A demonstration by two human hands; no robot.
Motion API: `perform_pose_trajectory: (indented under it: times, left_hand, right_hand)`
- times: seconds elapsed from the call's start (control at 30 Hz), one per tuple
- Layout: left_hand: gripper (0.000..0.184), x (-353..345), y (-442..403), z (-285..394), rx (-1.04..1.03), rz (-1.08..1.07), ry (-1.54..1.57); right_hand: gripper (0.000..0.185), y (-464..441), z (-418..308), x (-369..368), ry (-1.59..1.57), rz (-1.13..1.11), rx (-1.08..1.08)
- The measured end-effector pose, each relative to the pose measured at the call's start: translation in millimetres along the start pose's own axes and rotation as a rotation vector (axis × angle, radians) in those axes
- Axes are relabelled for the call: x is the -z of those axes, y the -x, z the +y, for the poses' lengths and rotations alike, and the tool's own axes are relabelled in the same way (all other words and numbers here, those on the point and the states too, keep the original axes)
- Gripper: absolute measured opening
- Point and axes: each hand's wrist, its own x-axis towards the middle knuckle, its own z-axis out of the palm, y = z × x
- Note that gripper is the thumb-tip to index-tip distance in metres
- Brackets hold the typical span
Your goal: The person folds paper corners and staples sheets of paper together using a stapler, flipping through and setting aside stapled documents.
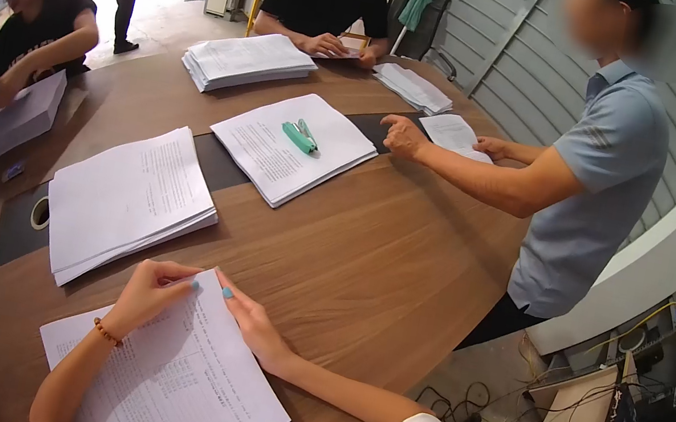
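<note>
Printed sheets of paper (190, 384) lie in front of me at the near edge of the table, their far corner between my two hands. My left hand (150, 294), with a beaded bracelet at the wrist, is closed at that corner, its thumb on top of the paper. My right hand (255, 329) grips the right side of the same corner, thumb on the paper and fingers along the edge. How many sheets are there, I cannot tell. Just beyond lies a thick stack of printed paper (132, 197). Farther off, a green stapler (300, 137) rests on another stack (247, 136).
More paper stacks (247, 61) (414, 87) lie across the wooden table (387, 238). A person in a blue shirt (605, 159) stands at the right, holding sheets. Two people in black sit across and at the left, handling paper. Cables (465, 414) tangle on the floor, lower right.
</note>
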Motion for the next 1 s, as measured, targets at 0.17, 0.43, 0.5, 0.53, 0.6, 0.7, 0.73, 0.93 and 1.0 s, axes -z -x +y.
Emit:
perform_pose_trajectory:
  times: [0.17, 0.43, 0.5, 0.53, 0.6, 0.7, 0.73, 0.93, 1.0]
  left_hand:
    - [0.029, 4.1, -0.6, -6.7, -0.091, 0.0, -0.016]
    - [0.029, 2.0, 4.5, 8.1, -0.006, 0.013, -0.038]
    - [0.029, 2.1, 4.4, 8.1, -0.012, 0.012, -0.048]
    - [0.029, 2.0, 4.3, 8.0, 0.004, 0.012, -0.053]
    - [0.029, 1.7, 4.0, 8.5, 0.021, 0.009, -0.057]
    - [0.028, 1.3, 4.5, 8.6, 0.036, 0.002, -0.03]
    - [0.028, 1.6, 4.3, 7.1, 0.01, -0.005, -0.028]
    - [0.029, 2.3, 3.4, 0.7, -0.051, 0.022, -0.049]
    - [0.029, 1.5, 1.9, 0.4, -0.055, 0.027, -0.05]
  right_hand:
    - [0.048, 0.6, 0.0, -0.8, -0.001, 0.001, 0.017]
    - [0.048, 1.3, -3.7, -2.1, -0.026, -0.002, 0.033]
    - [0.048, 1.1, -2.6, -1.0, -0.034, -0.007, 0.033]
    - [0.048, 1.2, -2.5, -0.8, -0.035, -0.008, 0.033]
    - [0.049, 1.8, -4.5, -1.7, -0.009, -0.005, 0.034]
    - [0.045, 3.6, -16.2, -2.7, 0.062, 0.034, -0.011]
    - [0.041, -2.6, -31.6, 4.8, 0.184, 0.021, -0.047]
    - [0.037, -154.5, -111.8, 118.0, 1.399, 0.381, 0.933]
    - [0.05, -195.0, -120.7, 147.8, 1.542, 0.63, 0.784]
